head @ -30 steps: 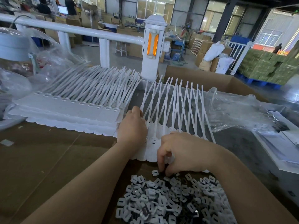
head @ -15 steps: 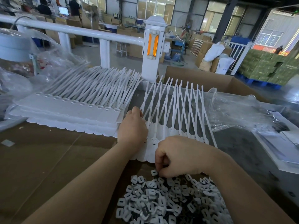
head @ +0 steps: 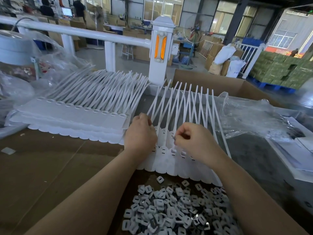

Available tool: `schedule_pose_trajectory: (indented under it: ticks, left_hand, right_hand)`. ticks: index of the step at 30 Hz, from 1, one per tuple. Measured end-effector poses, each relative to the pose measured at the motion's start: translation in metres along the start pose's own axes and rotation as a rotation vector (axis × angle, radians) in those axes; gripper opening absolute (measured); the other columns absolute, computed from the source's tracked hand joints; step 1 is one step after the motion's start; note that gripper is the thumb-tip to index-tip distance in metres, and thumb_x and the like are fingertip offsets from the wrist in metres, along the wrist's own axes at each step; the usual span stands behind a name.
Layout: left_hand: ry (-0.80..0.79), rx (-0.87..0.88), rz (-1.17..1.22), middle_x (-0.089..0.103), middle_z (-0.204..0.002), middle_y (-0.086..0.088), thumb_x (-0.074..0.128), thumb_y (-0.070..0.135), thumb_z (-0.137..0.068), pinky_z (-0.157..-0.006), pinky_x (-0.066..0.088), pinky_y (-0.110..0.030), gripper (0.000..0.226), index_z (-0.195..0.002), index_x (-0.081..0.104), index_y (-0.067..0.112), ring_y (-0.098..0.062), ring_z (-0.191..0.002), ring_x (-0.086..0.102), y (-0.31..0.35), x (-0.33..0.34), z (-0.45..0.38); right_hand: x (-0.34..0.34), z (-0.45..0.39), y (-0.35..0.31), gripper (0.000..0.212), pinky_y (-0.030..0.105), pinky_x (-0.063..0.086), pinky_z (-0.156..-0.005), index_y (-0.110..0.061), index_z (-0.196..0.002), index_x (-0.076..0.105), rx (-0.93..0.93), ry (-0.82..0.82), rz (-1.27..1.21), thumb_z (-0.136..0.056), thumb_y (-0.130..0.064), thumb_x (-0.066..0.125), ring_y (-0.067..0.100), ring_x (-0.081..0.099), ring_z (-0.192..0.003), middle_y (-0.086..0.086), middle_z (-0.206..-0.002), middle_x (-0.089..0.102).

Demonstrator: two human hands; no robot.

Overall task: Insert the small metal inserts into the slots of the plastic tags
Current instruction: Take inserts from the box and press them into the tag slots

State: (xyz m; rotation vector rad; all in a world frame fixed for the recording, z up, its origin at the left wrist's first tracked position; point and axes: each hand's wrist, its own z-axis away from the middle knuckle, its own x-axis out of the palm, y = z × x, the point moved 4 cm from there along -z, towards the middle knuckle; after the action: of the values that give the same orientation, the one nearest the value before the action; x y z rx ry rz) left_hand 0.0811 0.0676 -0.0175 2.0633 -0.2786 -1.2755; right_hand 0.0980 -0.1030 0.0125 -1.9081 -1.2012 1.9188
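Note:
A strip of white plastic tags (head: 171,164) with long tails lies in front of me, slots showing near each head. My left hand (head: 139,134) rests on the strip's left end, fingers curled around the tails there. My right hand (head: 194,141) pinches a small metal insert (head: 174,137) between thumb and forefinger, just above a tag head in the upper row. A heap of loose metal inserts (head: 176,209) lies on the brown board close to me, below both forearms.
A stack of more white tag strips (head: 71,116) lies to the left. Crumpled clear plastic (head: 254,116) and an open cardboard box (head: 220,85) sit to the right and behind. A white railing post (head: 160,48) stands beyond the table. White sheets (head: 296,150) lie far right.
My right hand has lifted from the insert heap up to the tag strip, now pinching one insert. My left hand has stayed on the strip's left end.

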Motion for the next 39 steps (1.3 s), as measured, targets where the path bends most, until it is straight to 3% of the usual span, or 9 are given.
schedule_pose_trajectory:
  ticks: [2,5,8,11,14,20,26,32,39]
  left_hand:
    - [-0.002,0.032,-0.057,0.049,-0.121,-0.005,0.056,0.021,-0.095,-0.083,0.047,-0.038,0.022,-0.116,0.054,0.014,-0.023,-0.102,0.054,0.002,-0.001,-0.001]
    - [0.038,0.207,-0.090,0.053,-0.114,-0.002,0.060,0.015,-0.093,-0.085,0.044,-0.031,0.016,-0.109,0.062,0.017,-0.019,-0.105,0.050,0.015,-0.006,-0.001]
    - [-0.115,0.354,0.087,0.064,-0.096,0.008,0.061,0.015,-0.094,-0.076,0.050,-0.020,0.014,-0.101,0.071,0.021,-0.004,-0.086,0.058,0.031,-0.004,0.001]
    - [-0.361,0.310,0.301,0.065,-0.076,0.017,0.065,0.020,-0.093,-0.060,0.045,-0.007,0.010,-0.094,0.074,0.026,0.008,-0.070,0.059,0.036,0.000,0.006]
    - [-0.453,0.220,0.364,0.071,-0.076,0.007,0.070,0.022,-0.090,-0.063,0.056,-0.022,0.006,-0.088,0.073,0.027,-0.002,-0.066,0.064,0.031,0.002,0.005]
    - [-0.462,0.182,0.368,0.072,-0.076,0.003,0.073,0.026,-0.087,-0.069,0.058,-0.030,0.003,-0.085,0.073,0.024,-0.009,-0.069,0.066,0.028,-0.001,0.003]
    - [-0.457,0.199,0.305,0.068,-0.075,0.007,0.072,0.027,-0.087,-0.062,0.050,-0.018,0.004,-0.086,0.070,0.025,-0.005,-0.068,0.063,0.030,-0.003,0.004]
    - [-0.479,0.193,0.241,0.071,-0.070,0.007,0.074,0.023,-0.085,-0.065,0.057,-0.022,0.003,-0.083,0.072,0.024,-0.006,-0.066,0.066,0.032,-0.006,0.005]
    - [-0.762,-0.224,0.493,0.073,-0.075,-0.011,0.076,0.006,-0.081,-0.053,0.052,-0.019,0.016,-0.093,0.073,-0.005,-0.012,-0.057,0.064,0.029,-0.006,0.009]
  right_hand:
    - [0.001,-0.002,0.014,0.011,0.026,0.051,-0.051,-0.020,-0.082,0.065,0.107,0.037,-0.115,-0.090,-0.013,0.061,0.008,0.059,-0.051,0.001,-0.077,0.073]
    - [0.003,-0.003,0.026,0.012,0.027,0.046,-0.046,-0.014,-0.083,0.066,0.227,0.022,-0.283,-0.092,-0.009,0.060,0.012,0.055,-0.044,0.007,-0.074,0.073]
    - [0.004,-0.004,0.028,0.012,0.025,0.045,-0.044,-0.015,-0.086,0.068,0.221,0.014,-0.321,-0.094,-0.013,0.060,0.012,0.054,-0.045,-0.001,-0.071,0.073]
    - [0.005,-0.004,0.025,0.011,0.025,0.047,-0.048,-0.019,-0.084,0.068,0.182,0.016,-0.255,-0.092,-0.017,0.060,0.010,0.056,-0.046,-0.002,-0.072,0.073]
    - [0.006,-0.004,0.024,0.013,0.028,0.050,-0.051,-0.019,-0.084,0.069,0.182,0.013,-0.251,-0.091,-0.017,0.059,0.011,0.057,-0.048,0.002,-0.076,0.073]
    - [0.008,-0.005,0.022,0.013,0.028,0.051,-0.055,-0.021,-0.091,0.069,0.199,-0.028,-0.304,-0.098,-0.021,0.057,0.012,0.056,-0.052,-0.010,-0.076,0.074]
    - [0.010,-0.005,0.022,0.015,0.022,0.047,-0.050,-0.022,-0.092,0.069,0.184,-0.033,-0.286,-0.100,-0.024,0.056,0.008,0.052,-0.048,-0.012,-0.074,0.073]
    - [0.011,-0.004,0.022,0.014,0.020,0.045,-0.047,-0.024,-0.090,0.069,0.177,-0.051,-0.258,-0.100,-0.024,0.058,0.007,0.050,-0.046,-0.014,-0.073,0.072]
    - [0.004,-0.007,0.035,0.013,0.024,0.036,-0.044,-0.013,-0.101,0.069,0.364,-0.011,-0.548,-0.099,-0.022,0.059,0.014,0.050,-0.057,-0.003,-0.068,0.071]
